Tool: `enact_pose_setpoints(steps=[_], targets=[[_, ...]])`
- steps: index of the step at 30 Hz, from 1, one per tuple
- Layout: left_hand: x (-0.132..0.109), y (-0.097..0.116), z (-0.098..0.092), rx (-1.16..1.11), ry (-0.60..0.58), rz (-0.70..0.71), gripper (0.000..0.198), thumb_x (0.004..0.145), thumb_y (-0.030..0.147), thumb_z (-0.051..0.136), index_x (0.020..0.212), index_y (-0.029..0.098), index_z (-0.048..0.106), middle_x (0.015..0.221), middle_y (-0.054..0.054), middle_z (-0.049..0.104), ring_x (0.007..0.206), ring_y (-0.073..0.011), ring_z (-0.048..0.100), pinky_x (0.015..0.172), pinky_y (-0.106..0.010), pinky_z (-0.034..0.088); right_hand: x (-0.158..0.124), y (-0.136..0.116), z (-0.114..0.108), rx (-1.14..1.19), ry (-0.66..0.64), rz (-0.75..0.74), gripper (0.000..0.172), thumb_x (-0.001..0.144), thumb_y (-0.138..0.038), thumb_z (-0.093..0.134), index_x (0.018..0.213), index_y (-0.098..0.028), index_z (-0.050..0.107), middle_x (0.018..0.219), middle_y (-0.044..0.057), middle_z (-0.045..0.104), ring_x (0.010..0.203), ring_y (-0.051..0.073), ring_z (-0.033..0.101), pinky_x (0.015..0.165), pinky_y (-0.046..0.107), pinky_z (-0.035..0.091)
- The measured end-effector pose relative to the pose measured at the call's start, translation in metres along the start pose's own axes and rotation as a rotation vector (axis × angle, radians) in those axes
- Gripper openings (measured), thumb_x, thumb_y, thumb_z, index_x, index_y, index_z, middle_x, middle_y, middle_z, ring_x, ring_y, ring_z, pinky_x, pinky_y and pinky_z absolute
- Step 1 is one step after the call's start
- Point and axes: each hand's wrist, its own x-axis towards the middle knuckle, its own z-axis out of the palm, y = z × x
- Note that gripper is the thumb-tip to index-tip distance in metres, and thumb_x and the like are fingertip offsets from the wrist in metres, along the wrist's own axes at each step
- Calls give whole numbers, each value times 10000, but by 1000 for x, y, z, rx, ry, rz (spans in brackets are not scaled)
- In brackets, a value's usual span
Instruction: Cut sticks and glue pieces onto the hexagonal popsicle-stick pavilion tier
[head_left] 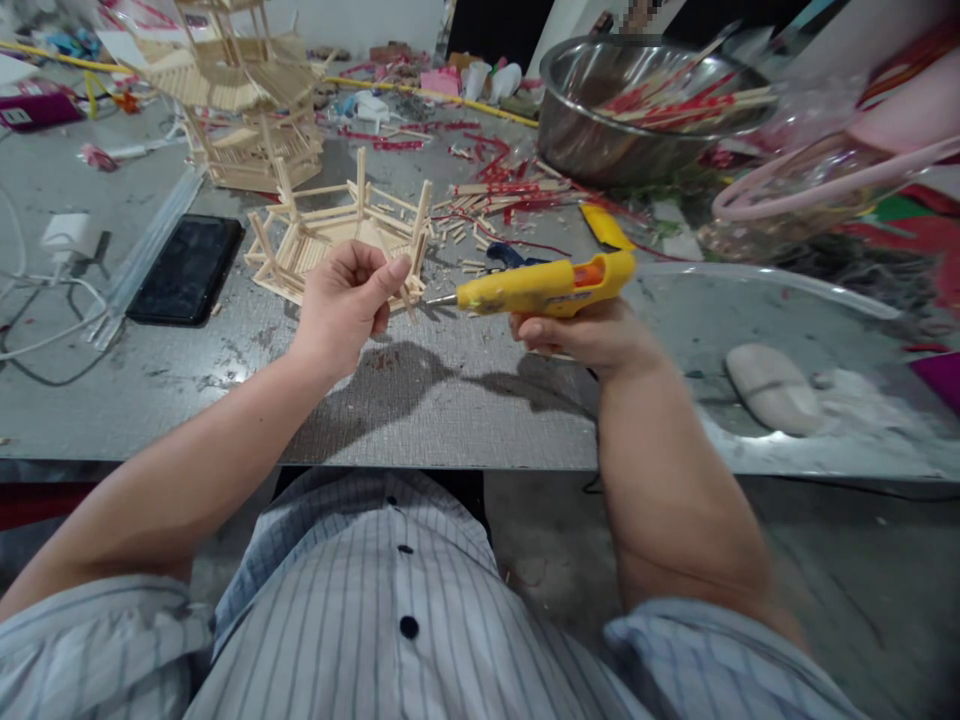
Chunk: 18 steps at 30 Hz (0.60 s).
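Observation:
My right hand [577, 335] grips a yellow hot glue gun [536, 287], its metal nozzle pointing left. Close to that nozzle, my left hand [352, 295] is closed in a pinch on a thin wooden stick [407, 298], partly hidden by the fingers. Just behind the left hand sits a low wooden stick frame [330, 228] with several upright posts; the hand covers part of its near side. A taller tiered stick model [232, 90] stands farther back on the left.
Loose stick pieces and red wrappers [510, 190] litter the table behind the glue gun. A steel bowl [570, 130] with bundled sticks is at the back right. On the left lie a black phone [187, 270] and a white charger [71, 235]; a mouse [772, 388] is at right.

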Motion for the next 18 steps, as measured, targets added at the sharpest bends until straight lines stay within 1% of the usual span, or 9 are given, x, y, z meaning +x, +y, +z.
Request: enact_pose_setpoints(steps=[2,3,5,7,9,10,12,15,18], targets=[[0,0,0,5,-7,6,351,801,341,758,660,201,468,462,98,451,310,-17,363,312,-164,254,0,-1,-5,96,62,14,553,415,-674,836,609,-216,592,546,-7,553,406,88,409,374,270,289],[0,0,-1,5,-14,11,349,799,346,759,661,200,474,462,98,455,311,-15,362,313,-161,256,0,-2,-10,127,105,-13,554,428,-673,834,641,-220,598,579,-2,581,408,91,421,381,278,295],[0,1,-1,-2,-33,18,340,797,338,760,657,196,486,463,95,462,312,-14,365,315,-160,257,1,-2,-23,160,235,-88,567,474,-694,806,724,-237,586,644,5,629,419,102,449,405,293,326],[-1,3,-2,-20,-58,6,316,797,307,759,651,191,504,466,90,470,311,-17,372,312,-163,253,3,1,-42,152,413,-127,593,524,-727,759,821,-263,542,680,-1,656,457,119,495,448,298,375],[-3,5,-2,-45,-87,-28,279,797,269,751,647,188,530,464,84,478,307,-22,371,305,-170,243,6,6,-63,142,589,-76,615,560,-742,726,893,-279,495,684,-12,667,512,131,548,491,289,414],[-3,6,-2,-55,-104,-46,257,795,253,747,647,187,547,463,80,484,304,-25,368,302,-174,238,6,9,-74,154,627,-3,613,577,-737,721,905,-278,481,695,-11,678,505,128,551,497,290,423],[-5,8,-2,-55,-141,-72,218,787,241,743,649,184,583,471,67,511,307,-30,367,301,-179,236,7,17,-90,165,796,149,549,661,-730,671,867,-247,511,618,-11,645,448,107,501,470,289,401],[-8,9,-2,-28,-194,-89,183,764,254,753,654,176,631,523,34,581,329,-33,381,309,-182,249,7,29,-103,157,855,359,513,666,-686,716,781,-221,531,481,-48,542,413,92,471,450,278,384],[-9,8,-2,-4,-243,-104,183,751,292,761,664,166,661,559,12,620,341,-31,380,316,-181,255,3,39,-111,69,769,430,540,669,-734,679,753,-226,515,425,-57,495,393,84,455,439,263,385]])
